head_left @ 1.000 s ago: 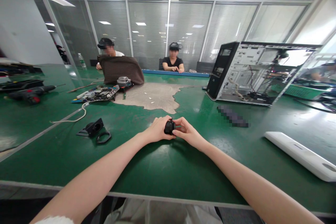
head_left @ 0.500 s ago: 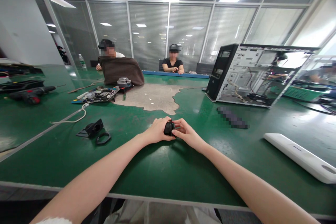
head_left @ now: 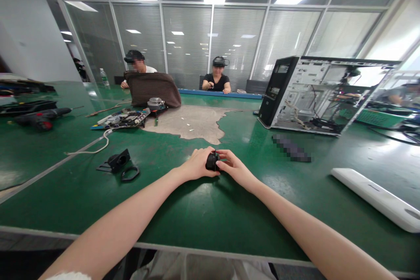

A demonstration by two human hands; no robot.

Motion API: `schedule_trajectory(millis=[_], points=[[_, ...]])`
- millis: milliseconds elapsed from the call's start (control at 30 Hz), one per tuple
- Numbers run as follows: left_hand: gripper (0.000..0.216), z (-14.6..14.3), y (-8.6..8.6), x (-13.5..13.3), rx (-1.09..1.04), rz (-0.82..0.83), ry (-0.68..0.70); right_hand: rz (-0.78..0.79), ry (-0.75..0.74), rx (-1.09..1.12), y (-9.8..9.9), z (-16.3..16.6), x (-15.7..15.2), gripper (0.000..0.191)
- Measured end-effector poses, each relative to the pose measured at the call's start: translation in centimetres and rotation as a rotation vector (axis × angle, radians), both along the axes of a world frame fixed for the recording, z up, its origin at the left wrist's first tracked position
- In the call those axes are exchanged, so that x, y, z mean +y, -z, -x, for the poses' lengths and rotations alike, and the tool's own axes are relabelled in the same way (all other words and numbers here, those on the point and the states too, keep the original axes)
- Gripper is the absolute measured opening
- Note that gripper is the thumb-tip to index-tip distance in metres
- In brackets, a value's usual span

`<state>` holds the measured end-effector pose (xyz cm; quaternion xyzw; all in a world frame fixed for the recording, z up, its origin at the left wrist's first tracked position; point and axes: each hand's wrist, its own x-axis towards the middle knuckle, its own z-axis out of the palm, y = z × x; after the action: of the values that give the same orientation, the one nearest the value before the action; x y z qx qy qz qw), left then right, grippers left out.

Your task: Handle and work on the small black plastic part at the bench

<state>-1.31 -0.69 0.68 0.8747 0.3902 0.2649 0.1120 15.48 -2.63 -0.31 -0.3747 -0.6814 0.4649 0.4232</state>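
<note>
A small round black part (head_left: 212, 161) is held between both hands just above the green table (head_left: 197, 210); its exact kind does not show. My left hand (head_left: 198, 164) wraps around it from the left, thumb along the near side. From the right, my right hand (head_left: 233, 165) pinches its right end with thumb and fingers. To the left on the table lie a black bracket (head_left: 116, 161) with a round opening and, beside it, a flat black ring (head_left: 130, 173) with angular edges.
Circuit boards (head_left: 123, 119) and a cordless drill (head_left: 42, 118) lie at left. An opened computer case (head_left: 308, 96) stands at right, near a blurred dark object (head_left: 291, 148) and a long white device (head_left: 374, 197). Two people sit across the table behind a brown cloth-like cover (head_left: 152, 87).
Both hands keep hold of the black part, and my right fingers have shifted slightly on it. Across the table, one person's hand has risen a little.
</note>
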Motion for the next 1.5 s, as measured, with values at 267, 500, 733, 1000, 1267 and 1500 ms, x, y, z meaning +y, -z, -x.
schedule_trajectory(millis=[267,500,733,1000,1267,1500], points=[[0.055,0.04,0.19,0.12,0.007,-0.013,-0.006,0.012,-0.081,0.065,-0.65,0.02,-0.59,0.026],[0.056,0.07,-0.02,0.04,0.006,-0.019,0.017,-0.003,0.005,0.02,0.04,0.13,0.13,0.026],[0.057,0.13,0.27,0.27,0.024,-0.025,-0.003,0.006,-0.07,0.02,-0.19,-0.01,-0.11,0.031],[0.058,0.0,0.23,0.23,0.024,-0.017,-0.011,0.003,-0.007,0.027,-0.03,0.18,0.16,0.026],[0.054,0.03,0.32,0.28,0.035,-0.008,-0.025,-0.033,-0.145,0.063,-0.08,-0.29,-0.34,0.031],[0.056,-0.02,-0.04,-0.05,0.019,-0.011,-0.012,-0.048,-0.026,0.026,-0.14,-0.04,-0.08,0.024]])
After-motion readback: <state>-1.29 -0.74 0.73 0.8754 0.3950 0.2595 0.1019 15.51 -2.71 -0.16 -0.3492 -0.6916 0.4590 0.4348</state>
